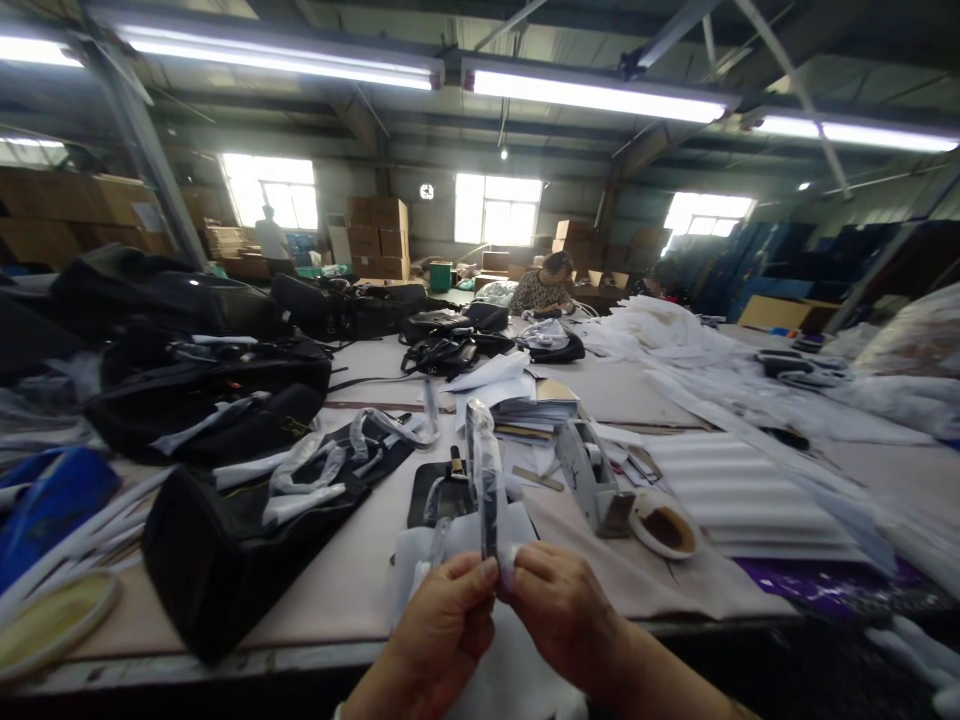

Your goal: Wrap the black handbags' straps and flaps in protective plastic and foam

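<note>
Both hands meet at the table's front edge on a dark strap (488, 490) in clear and white wrapping, which stands upright above them. My left hand (450, 605) pinches its lower end between thumb and fingers. My right hand (559, 600) is closed on the wrapping at the strap's right side, close to the left thumb. Behind the strap lies a small black bag (437, 492) with a metal clasp, partly covered by white foam sheet (411, 560). White sheet also hangs below the hands.
A black bag (217, 560) with wrapped straps lies left. To the right are a tape dispenser (592, 480), a round dish (664, 526) and foam sheets (750, 490). Papers (517, 395) lie ahead; a person (544, 285) sits across the table.
</note>
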`<state>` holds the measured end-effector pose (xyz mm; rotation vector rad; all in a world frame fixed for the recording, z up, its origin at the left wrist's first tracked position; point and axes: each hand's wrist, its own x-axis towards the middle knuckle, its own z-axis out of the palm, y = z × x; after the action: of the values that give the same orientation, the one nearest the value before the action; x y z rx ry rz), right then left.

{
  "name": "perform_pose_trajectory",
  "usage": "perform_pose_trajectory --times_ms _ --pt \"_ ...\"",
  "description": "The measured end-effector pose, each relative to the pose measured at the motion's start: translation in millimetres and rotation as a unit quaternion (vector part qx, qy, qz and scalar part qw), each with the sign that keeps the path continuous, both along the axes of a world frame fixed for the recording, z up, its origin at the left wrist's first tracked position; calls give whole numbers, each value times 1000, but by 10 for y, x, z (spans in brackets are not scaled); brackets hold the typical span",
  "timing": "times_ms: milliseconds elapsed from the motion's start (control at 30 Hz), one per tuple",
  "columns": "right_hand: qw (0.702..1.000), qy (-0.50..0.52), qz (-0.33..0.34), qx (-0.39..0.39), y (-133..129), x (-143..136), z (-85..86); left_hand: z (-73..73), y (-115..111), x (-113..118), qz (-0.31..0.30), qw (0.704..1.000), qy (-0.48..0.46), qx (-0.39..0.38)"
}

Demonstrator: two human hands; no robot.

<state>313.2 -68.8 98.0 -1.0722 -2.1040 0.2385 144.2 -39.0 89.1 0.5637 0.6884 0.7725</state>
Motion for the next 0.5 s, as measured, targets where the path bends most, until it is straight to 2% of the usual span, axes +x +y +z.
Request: perform_pose_trajectory --times_ms 33,67,100,167,233,267,300,333,367,400,433,500 --pt "996 50 16 -70 9 22 28 12 -12 -17 3 999 32 39" --pt "980 115 36 -161 16 42 54 28 -26 -36 11 992 74 99" --pt "946 189 54 -259 24 56 74 47 -41 -56 20 977 122 172" --pt "843 330 66 -419 40 59 94 76 -75 -83 44 920 209 328" --pt "756 431 44 -491 54 22 92 79 -109 -90 61 861 260 434" --pt "734 461 27 -498 57 -5 89 70 -123 -91 66 841 275 461" --pt "727 475 14 -495 57 -34 91 56 -132 -92 70 829 284 477" --pt "735 473 7 -486 52 -59 98 42 -137 -99 74 824 287 483" --pt "757 456 5 -468 42 -78 111 28 -135 -111 67 828 282 480" --pt "794 423 5 -436 29 -89 128 19 -126 -129 46 844 266 464" --pt "840 374 10 -392 15 -93 147 13 -113 -151 15 874 234 426" --pt "926 253 36 -279 -9 -85 170 12 -77 -197 -58 947 132 288"
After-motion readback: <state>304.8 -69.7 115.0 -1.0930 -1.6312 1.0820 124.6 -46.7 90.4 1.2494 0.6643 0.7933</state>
